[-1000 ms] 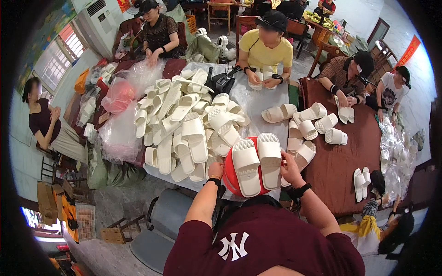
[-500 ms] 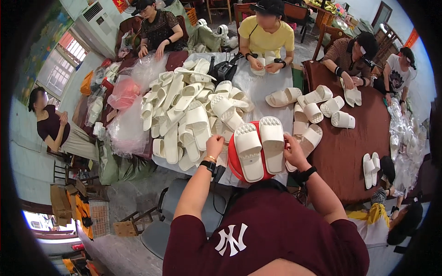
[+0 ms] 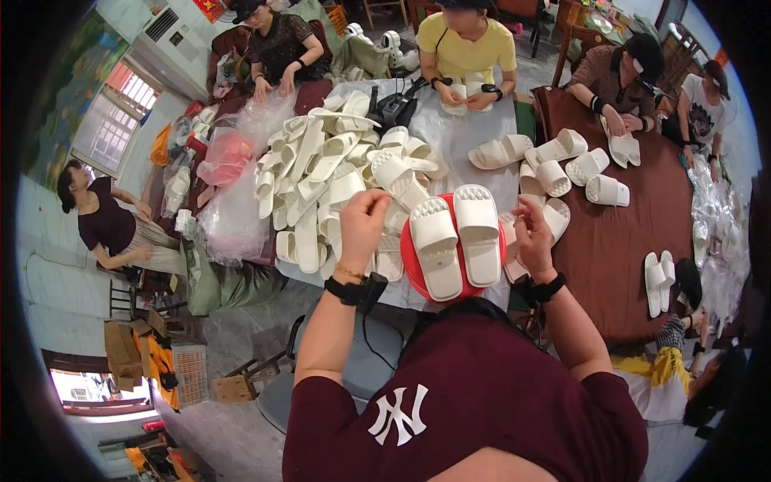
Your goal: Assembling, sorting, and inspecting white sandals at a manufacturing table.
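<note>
A pair of white slippers lies side by side on a round red stand in front of me: the left slipper (image 3: 440,269) and the right slipper (image 3: 480,249), toes pointing away. The red stand (image 3: 407,261) shows around their edges. My left hand (image 3: 361,233) is raised to the left of the pair, fingers loosely bent and nothing visible in them. On the other side, my right hand (image 3: 533,241) is lifted beside the right slipper, open and empty, its fingers half bent. Neither hand touches the pair. Beyond my left hand rises a large heap of white slippers (image 3: 325,165).
More white slippers (image 3: 590,166) lie to the right, some on a brown-covered table (image 3: 642,233). Clear plastic bags (image 3: 225,225) gather at the left. Several people sit around the tables; one in yellow (image 3: 466,48) holds slippers opposite me. A grey chair (image 3: 365,341) stands at my left.
Both hands have come away from the slippers and risen. The pair has stayed on the red stand. The view has shifted slightly.
</note>
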